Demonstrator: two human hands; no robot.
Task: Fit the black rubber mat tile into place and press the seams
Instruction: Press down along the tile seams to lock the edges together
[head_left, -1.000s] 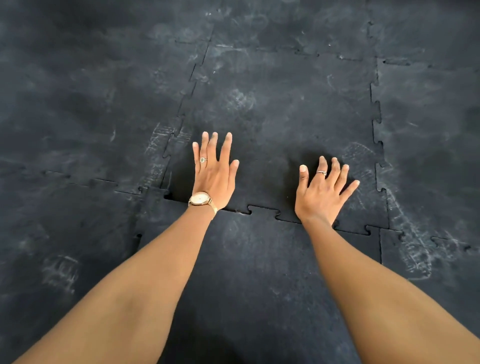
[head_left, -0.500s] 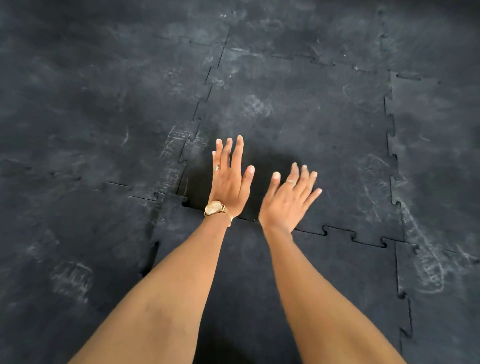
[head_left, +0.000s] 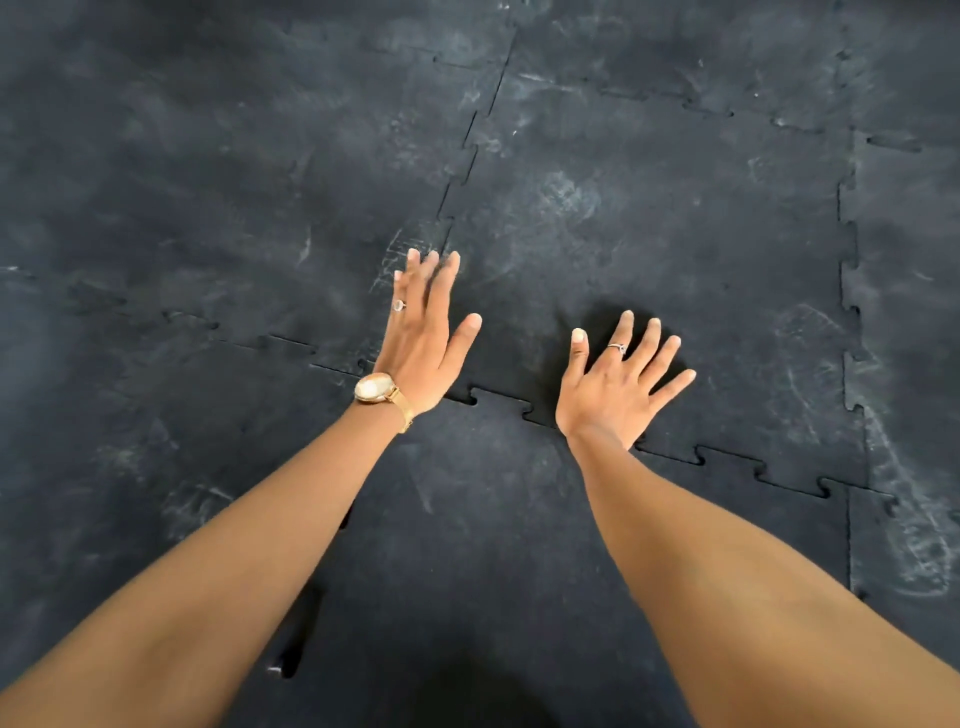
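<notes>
A black rubber mat tile (head_left: 649, 223) with jigsaw edges lies among other interlocking tiles on the floor. My right hand (head_left: 615, 382) lies flat, fingers spread, palm on the tile just above its near seam (head_left: 727, 462). My left hand (head_left: 423, 338), with a gold watch and a ring, is open with fingers together at the tile's near-left corner, over the left seam (head_left: 457, 187); its fingertips look blurred. Neither hand holds anything.
Matching black tiles surround it: one near me (head_left: 493, 545), one to the left (head_left: 208, 182), one to the right (head_left: 914, 312). A dark gap (head_left: 296, 649) shows in the seam at the lower left. White scuff marks cover the tiles.
My right hand has moved back to the right along the near seam and lies flat again. My left hand has stayed by the near-left corner, shifting slightly toward the left seam.
</notes>
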